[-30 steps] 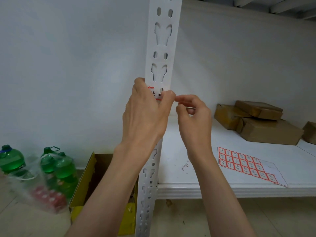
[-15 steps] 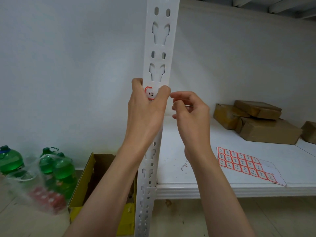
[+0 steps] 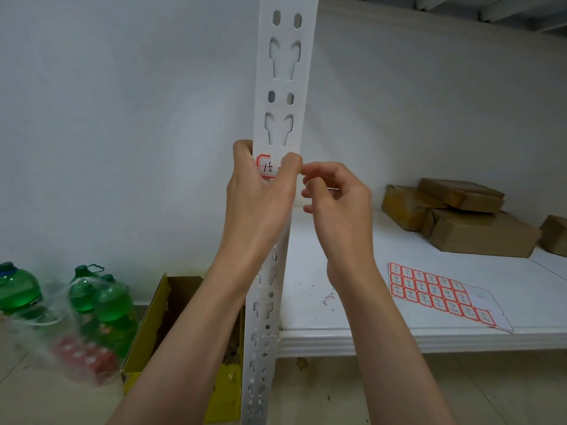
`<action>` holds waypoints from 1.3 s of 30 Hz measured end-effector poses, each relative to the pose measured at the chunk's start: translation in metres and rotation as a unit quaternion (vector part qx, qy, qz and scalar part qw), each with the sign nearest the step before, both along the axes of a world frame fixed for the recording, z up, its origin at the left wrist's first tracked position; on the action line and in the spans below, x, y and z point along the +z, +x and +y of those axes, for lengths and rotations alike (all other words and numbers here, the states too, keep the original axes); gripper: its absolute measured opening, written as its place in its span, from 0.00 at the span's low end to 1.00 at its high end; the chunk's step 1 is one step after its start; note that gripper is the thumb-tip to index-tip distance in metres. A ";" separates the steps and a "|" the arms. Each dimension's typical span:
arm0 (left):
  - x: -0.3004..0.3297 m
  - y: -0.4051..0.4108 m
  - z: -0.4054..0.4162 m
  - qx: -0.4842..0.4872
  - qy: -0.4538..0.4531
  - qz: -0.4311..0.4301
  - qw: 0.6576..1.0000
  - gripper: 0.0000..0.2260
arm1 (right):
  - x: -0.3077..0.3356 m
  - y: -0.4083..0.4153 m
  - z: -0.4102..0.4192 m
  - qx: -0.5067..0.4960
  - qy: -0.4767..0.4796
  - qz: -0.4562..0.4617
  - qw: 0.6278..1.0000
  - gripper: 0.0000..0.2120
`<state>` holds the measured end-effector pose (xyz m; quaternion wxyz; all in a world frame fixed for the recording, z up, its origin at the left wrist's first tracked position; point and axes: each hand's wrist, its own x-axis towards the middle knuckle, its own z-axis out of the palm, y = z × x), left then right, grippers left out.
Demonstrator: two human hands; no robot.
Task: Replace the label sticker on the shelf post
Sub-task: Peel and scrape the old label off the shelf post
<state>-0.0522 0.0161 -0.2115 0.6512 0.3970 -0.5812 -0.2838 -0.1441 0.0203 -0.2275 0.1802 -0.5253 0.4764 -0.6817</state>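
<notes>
While the left hand (image 3: pixel 260 194) grips the post (image 3: pixel 282 87), thumb on sticker (image 3: pixel 267 165) "15", the right hand (image 3: pixel 337 204) curls empty.

A single head-worn wide-angle view looks forward and slightly down from close range. A white slotted shelf post (image 3: pixel 277 210) rises through the centre at arm's length, with a white shelf (image 3: pixel 429 302) to the right and floor along the bottom edge.

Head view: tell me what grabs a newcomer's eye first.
The white post runs up the centre, with the left hand gripping it and its thumb on a red-edged sticker marked 15. The right hand is curled just beside it. A sticker sheet lies on the shelf at right.
</notes>
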 end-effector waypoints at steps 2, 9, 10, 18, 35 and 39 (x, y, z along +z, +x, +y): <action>0.001 0.000 -0.001 -0.001 0.012 0.013 1.000 0.08 | 0.001 0.001 0.001 0.005 -0.002 0.000 1.000 0.12; 0.003 0.001 0.000 -0.015 0.024 0.023 0.999 0.07 | 0.001 0.003 0.001 0.014 -0.007 0.012 1.000 0.13; 0.003 0.001 -0.001 -0.016 0.022 0.020 0.999 0.07 | 0.001 0.003 0.001 0.014 -0.008 0.011 1.000 0.13; 0.002 0.002 0.000 -0.014 0.013 0.009 1.000 0.09 | 0.001 0.006 0.002 0.024 -0.010 0.006 1.000 0.13; 0.000 -0.001 -0.004 -0.034 0.015 0.021 0.999 0.06 | 0.001 0.006 0.003 0.014 -0.084 0.021 0.996 0.11; -0.001 0.001 -0.006 -0.041 0.013 0.011 0.999 0.08 | 0.001 0.006 0.003 0.006 -0.102 0.045 0.994 0.10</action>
